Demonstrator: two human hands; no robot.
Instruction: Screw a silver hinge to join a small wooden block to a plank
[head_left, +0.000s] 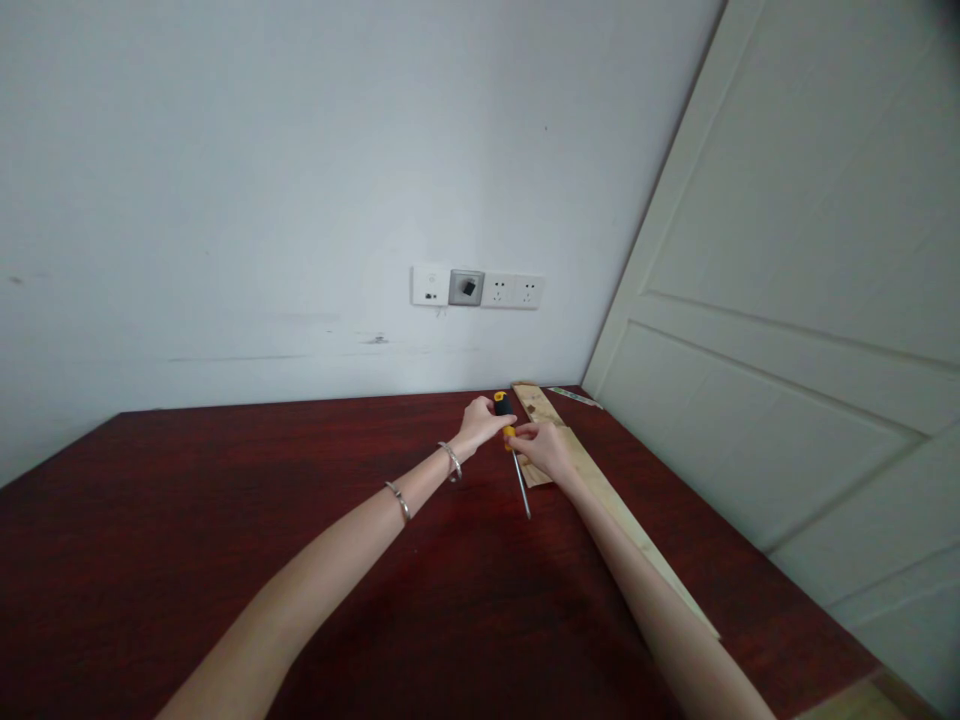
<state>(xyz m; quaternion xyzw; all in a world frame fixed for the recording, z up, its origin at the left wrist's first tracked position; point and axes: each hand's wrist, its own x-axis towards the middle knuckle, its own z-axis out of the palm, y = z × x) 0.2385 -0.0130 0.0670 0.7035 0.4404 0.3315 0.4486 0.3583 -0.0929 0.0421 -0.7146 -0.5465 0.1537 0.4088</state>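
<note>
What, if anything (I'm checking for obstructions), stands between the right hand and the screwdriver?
Nothing visible: the right hand touches the screwdriver near its yellow lower handle, and the left hand holds it higher.

We see a screwdriver (517, 465) with a black-and-yellow handle and silvery shaft. Our bench (225, 500) is deep reddish brown, faintly grained; the planks (611, 497) are pale tan with brown spots. Our bangles (454, 459) are silver, the wall (300, 180) bluish white with dark smudges, the door (787, 220) greyish white.

Left hand (478, 418) and right hand (546, 448) both on screwdriver (511, 433) – shaft toward wearer, over dark red bench (262, 520). Pale wood boards (600, 490) beside – sockets (513, 291) on wall (262, 180) behind.
</note>
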